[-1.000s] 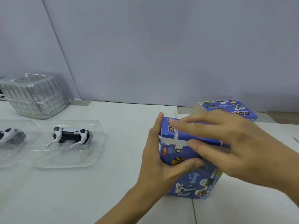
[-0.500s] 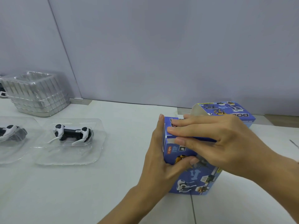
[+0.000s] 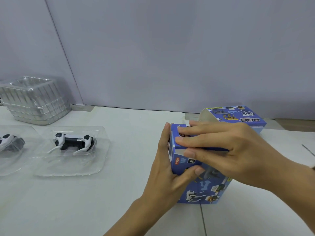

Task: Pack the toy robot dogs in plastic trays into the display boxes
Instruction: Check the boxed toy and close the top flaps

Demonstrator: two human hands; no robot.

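Two hands work a blue box (image 3: 199,184) at lower right of frame: left hand (image 3: 167,169) grips its side, right hand (image 3: 226,147) presses flat-fingered on its top flap; a dog (image 3: 74,142) lies in a tray (image 3: 71,166) at left.

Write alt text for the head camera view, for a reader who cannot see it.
Two hands close a blue display box standing on a white table: the left hand grips its side while the right hand presses the top flap down. To the left lie two toy robot dogs in clear plastic trays; behind them sits a stack of empty trays, and a second box lies behind the hands.
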